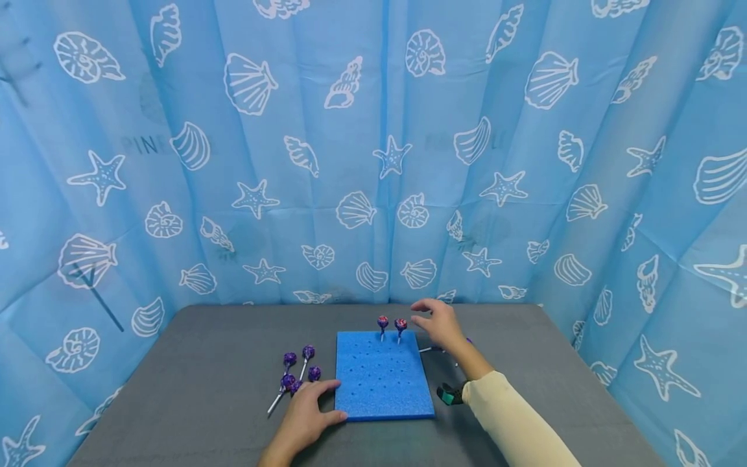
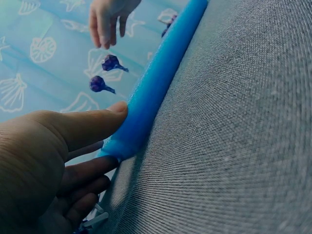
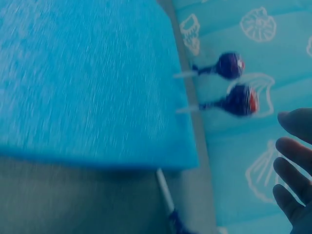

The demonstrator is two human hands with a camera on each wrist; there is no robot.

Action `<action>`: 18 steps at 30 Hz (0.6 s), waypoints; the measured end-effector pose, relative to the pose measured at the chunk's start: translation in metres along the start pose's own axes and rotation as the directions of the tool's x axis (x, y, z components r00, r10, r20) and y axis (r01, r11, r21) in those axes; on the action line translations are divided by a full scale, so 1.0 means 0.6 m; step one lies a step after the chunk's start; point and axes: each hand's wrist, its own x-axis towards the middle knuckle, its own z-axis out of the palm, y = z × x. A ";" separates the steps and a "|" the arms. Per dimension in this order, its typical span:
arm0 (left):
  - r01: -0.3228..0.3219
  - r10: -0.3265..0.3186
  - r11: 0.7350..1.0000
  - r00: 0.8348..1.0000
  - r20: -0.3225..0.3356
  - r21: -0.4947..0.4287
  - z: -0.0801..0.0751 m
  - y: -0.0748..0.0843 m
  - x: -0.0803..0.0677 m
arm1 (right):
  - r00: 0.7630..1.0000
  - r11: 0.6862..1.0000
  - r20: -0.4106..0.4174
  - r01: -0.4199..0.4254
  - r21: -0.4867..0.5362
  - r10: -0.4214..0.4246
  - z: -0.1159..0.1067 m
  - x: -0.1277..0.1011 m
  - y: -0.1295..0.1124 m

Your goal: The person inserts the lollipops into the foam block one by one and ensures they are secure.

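A blue foam board (image 1: 382, 376) with small holes lies on the table. Two lollipops stand upright along its far edge, the left lollipop (image 1: 382, 322) and the right lollipop (image 1: 401, 323), both in purple and red wrappers. My right hand (image 1: 440, 322) hovers just right of them, its fingers apart and holding nothing; the right wrist view shows a gap between the fingertips and the lollipop heads (image 3: 242, 100). My left hand (image 1: 306, 415) touches the board's near left corner, thumb and forefinger spread along the edge. In the left wrist view its thumb (image 2: 97, 124) rests against the board's side.
Several purple-wrapped lollipops (image 1: 290, 359) lie left of the board, close to my left hand. Right of the board, a lollipop stick (image 1: 430, 349) shows partly beneath my right arm. A shell-patterned blue curtain (image 1: 373, 162) hangs behind the grey table (image 1: 222, 376).
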 end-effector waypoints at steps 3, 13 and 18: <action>-0.010 0.010 1.000 1.000 -0.009 0.001 0.001 -0.001 -0.001 | 0.999 1.000 -0.009 -0.031 -0.004 0.031 -0.007 -0.006 0.022; 0.013 -0.013 1.000 1.000 0.002 0.004 0.002 0.000 0.001 | 0.995 0.996 -0.036 -0.090 0.000 0.090 -0.028 -0.028 0.077; 0.008 -0.008 1.000 1.000 0.003 0.006 0.002 0.000 0.002 | 0.991 0.991 -0.044 -0.131 -0.013 0.130 -0.036 -0.041 0.097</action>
